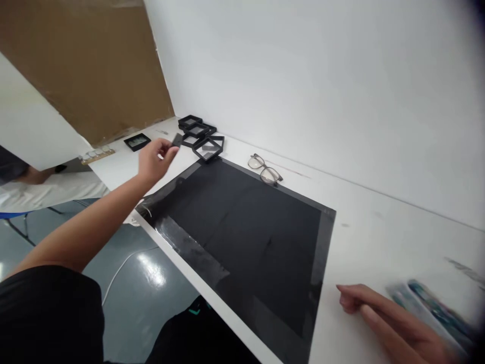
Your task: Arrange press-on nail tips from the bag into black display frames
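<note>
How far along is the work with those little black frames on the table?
Done: little shows as finished; several black frames lie piled at the far end of the black mat, and one frame sits apart. In hand: the left hand pinches a small dark piece beside the pile. The right hand rests on the table. Left: the pile itself.
</note>
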Available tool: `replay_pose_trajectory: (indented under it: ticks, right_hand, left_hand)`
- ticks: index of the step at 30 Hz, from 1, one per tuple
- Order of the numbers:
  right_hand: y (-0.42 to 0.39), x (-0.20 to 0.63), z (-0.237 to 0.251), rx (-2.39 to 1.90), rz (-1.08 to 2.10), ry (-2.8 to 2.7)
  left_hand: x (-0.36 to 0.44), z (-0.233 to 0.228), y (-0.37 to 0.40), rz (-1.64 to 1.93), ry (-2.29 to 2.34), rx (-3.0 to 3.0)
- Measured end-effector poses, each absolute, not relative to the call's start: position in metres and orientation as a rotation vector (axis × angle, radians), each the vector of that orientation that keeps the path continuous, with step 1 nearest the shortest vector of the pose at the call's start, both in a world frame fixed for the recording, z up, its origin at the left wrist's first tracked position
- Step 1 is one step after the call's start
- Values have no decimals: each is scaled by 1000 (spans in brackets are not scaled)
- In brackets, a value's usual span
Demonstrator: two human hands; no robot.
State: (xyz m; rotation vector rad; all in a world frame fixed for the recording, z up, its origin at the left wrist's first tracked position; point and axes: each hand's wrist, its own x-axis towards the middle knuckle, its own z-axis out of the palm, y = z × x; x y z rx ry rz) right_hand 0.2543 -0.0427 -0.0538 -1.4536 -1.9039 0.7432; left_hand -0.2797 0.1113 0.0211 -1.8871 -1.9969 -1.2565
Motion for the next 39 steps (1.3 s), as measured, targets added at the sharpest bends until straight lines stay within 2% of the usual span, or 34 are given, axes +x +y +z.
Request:
replay_pose_trajectory:
  ticks: [5,10,12,15,18,21,22,24,27,29,39]
  right_hand:
    - [-45,234,-34,-1195,786,-1828]
    - [-57,219,-29,-946,692,-1880]
    - [-62,220,-33,-1009,561,-1859]
    - [-66,220,-35,-1074,556,-1821]
    - [-71,214,-25,-1003,831,-1719]
    - [-73,208,-8,-857,1186,-1479]
    - [-74,206,-3,-814,1265,-1413]
    - [-74,205,3,-768,1349,-1328]
    - [-75,207,6,-772,1428,-1292]
    - [-77,207,5,-789,1485,-1284]
    - [-74,205,16,-802,1652,-1320]
  left_hand:
    - [-132,25,66,-1432,-1588,-2543]
    - [-10,21,12,-1294,-980,-3462]
    - [10,21,-3,-1216,-971,-3687]
    - [16,21,-14,-1322,-1084,-3790]
    - [11,19,-11,-1453,-1145,-3802]
    - [3,17,3,-1671,-892,-3523]
    - [1,16,8,-1742,-644,-3422]
    - [-1,12,15,-1595,-279,-3372]
    - [-1,4,17,-1243,-165,-3531]
    - [2,-2,14,-1134,-116,-3634]
    - [9,-11,9,-1350,76,-3824]
